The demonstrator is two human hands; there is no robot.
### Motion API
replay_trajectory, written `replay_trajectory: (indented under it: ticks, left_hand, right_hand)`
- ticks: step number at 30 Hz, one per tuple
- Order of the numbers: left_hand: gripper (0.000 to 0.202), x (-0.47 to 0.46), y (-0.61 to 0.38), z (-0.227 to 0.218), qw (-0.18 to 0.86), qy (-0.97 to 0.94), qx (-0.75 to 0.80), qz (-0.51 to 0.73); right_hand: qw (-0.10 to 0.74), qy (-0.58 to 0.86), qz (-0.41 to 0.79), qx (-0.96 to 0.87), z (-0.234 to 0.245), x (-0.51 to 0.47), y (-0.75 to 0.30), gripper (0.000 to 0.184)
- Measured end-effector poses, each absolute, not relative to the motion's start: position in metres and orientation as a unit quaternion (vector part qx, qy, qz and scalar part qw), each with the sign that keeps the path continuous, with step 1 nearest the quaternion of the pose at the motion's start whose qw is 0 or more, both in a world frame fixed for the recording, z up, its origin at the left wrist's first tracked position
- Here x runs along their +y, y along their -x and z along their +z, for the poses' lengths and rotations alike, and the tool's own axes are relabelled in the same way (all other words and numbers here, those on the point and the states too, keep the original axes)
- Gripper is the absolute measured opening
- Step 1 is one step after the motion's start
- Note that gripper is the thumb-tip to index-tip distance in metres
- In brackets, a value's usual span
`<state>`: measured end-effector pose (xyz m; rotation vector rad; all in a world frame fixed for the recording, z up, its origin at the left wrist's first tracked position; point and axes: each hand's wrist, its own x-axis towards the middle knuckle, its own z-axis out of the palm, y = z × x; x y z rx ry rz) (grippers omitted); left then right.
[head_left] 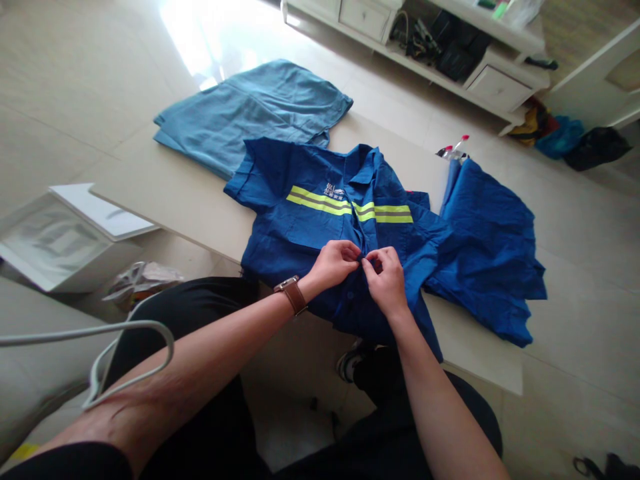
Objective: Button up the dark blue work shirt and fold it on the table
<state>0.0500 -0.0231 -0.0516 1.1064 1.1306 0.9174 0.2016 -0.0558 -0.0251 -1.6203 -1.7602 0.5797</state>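
Note:
A blue short-sleeved work shirt [320, 230] lies front side up in front of me, with yellow and grey reflective stripes across the chest and white lettering. Its lower part hangs over the table's near edge. My left hand [337, 263] pinches the front placket below the stripe. Close beside it, my right hand [386, 277] grips the same placket between thumb and fingers. The bit of cloth between the fingertips is mostly hidden, so I cannot tell whether a button is there. Lower on the placket a button [350, 295] shows.
Beyond the shirt a light blue folded garment [250, 107] lies on the pale table [200, 217]. Another blue garment [485, 247] overhangs the right side, near bottles with red caps [457, 148]. A white cabinet [370, 20] stands behind; a white box [75, 233] sits at left. A grey cable [125, 327] crosses my left forearm.

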Motion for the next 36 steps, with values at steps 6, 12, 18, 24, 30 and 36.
replay_trajectory:
  ticks: [6,12,18,24,30,36]
  left_hand:
    - [0.023,-0.024,-0.049,-0.053,0.604,-0.496,0.485,0.393]
    - [0.021,-0.025,-0.045,-0.044,0.556,-0.551,0.511,0.356]
    - [0.022,-0.025,-0.042,-0.042,0.587,-0.539,0.503,0.334]
    - [0.024,-0.028,-0.039,-0.047,0.645,-0.516,0.457,0.329]
    - [0.022,-0.033,-0.031,-0.040,0.658,-0.563,0.449,0.219]
    - [0.016,-0.028,-0.027,-0.038,0.640,-0.556,0.513,0.134]
  right_hand:
    - [0.365,0.622,0.257,-0.644,-0.025,-0.054,-0.201,0.011]
    - [0.388,0.647,0.318,-0.575,-0.040,-0.049,-0.199,0.019]
    - [0.399,0.655,0.336,-0.546,-0.040,-0.044,-0.200,0.021]
    - [0.373,0.634,0.286,-0.615,-0.027,-0.045,-0.195,0.019]
    - [0.333,0.634,0.255,-0.650,-0.029,-0.046,-0.193,0.034]
    - [0.334,0.634,0.242,-0.654,-0.029,-0.048,-0.193,0.038]
